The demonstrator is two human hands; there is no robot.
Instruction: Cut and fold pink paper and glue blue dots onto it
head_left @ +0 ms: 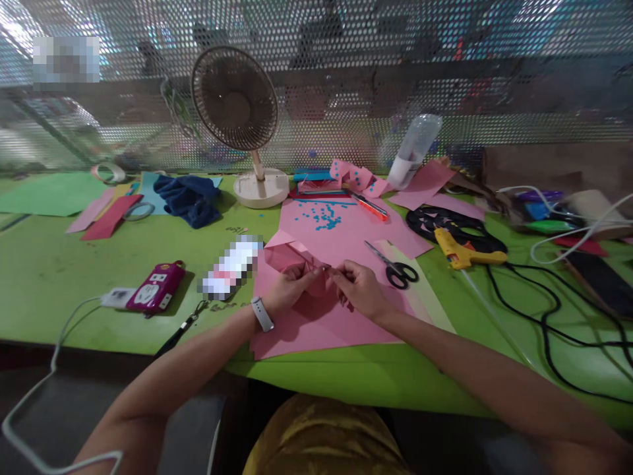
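Observation:
My left hand [291, 290] pinches a folded piece of pink paper [287, 257] by its edge, fingers closed. Opposite it, my right hand [357, 289] has thumb and forefinger pressed together at the same paper's right end; whether a small bit sits between those fingertips is too fine to make out. Both hands are just above a large pink sheet [297, 336] on the green table. Small blue paper dots [326, 216] lie scattered on pink paper beyond the hands. Black-handled scissors [398, 269] rest to the right of my right hand.
A yellow glue gun [467, 251] lies right on a black object with trailing cords. Left are a phone [232, 267] and a purple power bank [158, 287] on a white cable. Behind stand a fan [260, 188], a plastic bottle [413, 152] and a red box cutter [368, 206].

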